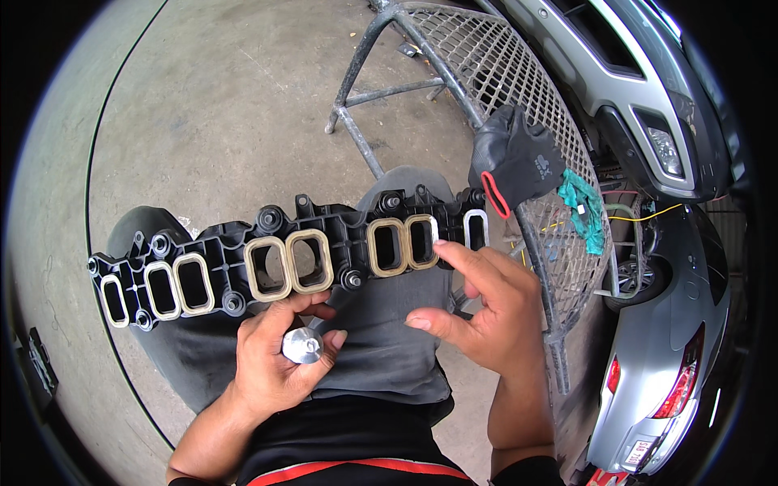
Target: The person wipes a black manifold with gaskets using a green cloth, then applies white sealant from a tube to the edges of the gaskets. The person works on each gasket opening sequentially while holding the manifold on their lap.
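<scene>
A black intake manifold [348,231] lies across my lap, its row of rounded ports facing up. Tan gaskets rim most ports; the gasket at the far right [476,219] looks whiter, and a white smear shows on the right edge of the gasket beside it [435,231]. In my left hand [271,352], below the middle ports, is a silver tube [302,346], its round end turned up toward me. My right hand [490,312] has thumb and fingers apart, the index fingertip touching the manifold near that smeared gasket.
A metal-framed mesh stand [519,73] is at the right, with a black glove [515,158] and a teal rag [581,211] on it. Beyond stand a silver vehicle front [624,105] and a silver car [648,389]. Concrete floor [219,105] spreads on the left.
</scene>
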The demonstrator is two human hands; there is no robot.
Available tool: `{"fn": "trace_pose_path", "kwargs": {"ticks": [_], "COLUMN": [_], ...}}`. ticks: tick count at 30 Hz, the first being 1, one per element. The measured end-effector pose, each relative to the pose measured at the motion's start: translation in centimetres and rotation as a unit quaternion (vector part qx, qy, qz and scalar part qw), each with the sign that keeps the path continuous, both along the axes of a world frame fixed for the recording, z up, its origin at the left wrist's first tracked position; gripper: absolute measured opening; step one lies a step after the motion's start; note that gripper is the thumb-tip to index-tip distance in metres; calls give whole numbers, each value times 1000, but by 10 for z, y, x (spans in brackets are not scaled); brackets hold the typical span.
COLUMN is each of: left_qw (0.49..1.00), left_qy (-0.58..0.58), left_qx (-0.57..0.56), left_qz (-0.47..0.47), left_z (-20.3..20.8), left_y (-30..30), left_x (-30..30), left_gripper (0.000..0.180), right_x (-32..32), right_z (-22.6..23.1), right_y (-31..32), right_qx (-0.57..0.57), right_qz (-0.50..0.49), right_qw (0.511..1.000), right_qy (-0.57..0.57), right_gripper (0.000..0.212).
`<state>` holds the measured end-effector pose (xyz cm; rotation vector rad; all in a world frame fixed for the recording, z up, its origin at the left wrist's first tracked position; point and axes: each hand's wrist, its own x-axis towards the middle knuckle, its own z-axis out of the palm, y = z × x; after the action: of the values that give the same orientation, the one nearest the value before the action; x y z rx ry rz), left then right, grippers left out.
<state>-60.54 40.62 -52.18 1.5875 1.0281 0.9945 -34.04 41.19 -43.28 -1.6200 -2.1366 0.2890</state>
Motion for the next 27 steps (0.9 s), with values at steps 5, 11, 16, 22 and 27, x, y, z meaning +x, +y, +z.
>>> {"fn": "trace_pose_path", "kwargs": {"ticks": [5,11,16,22,27], "left_qw": [1000,1000,1000,1000,1000], "left_qy": [4,-5,-10,0,-5], "left_qx": [-14,-30,-17,-16,-14], "left_qz": [1,-6,-4,-23,-23], "left_z": [-1,0,-1,1,3], "left_y": [-1,-2,-1,1,1], "left_x": [-1,-1,0,-3,-2], "left_gripper": [48,47,47,48,47], "right_x": [1,-1,1,0,-1], "right_z": [5,1,1,-5,-6], "right_y": [-2,3,-9,-12,-17], "right_qx": [-15,2,3,-12,-24], "right_qz": [-6,-6,10,-15,-5], "right_qw": [999,1000,1000,998,999], "right_qy": [36,-14,-19,61,34], "right_gripper": [83,83,84,86,87]}}
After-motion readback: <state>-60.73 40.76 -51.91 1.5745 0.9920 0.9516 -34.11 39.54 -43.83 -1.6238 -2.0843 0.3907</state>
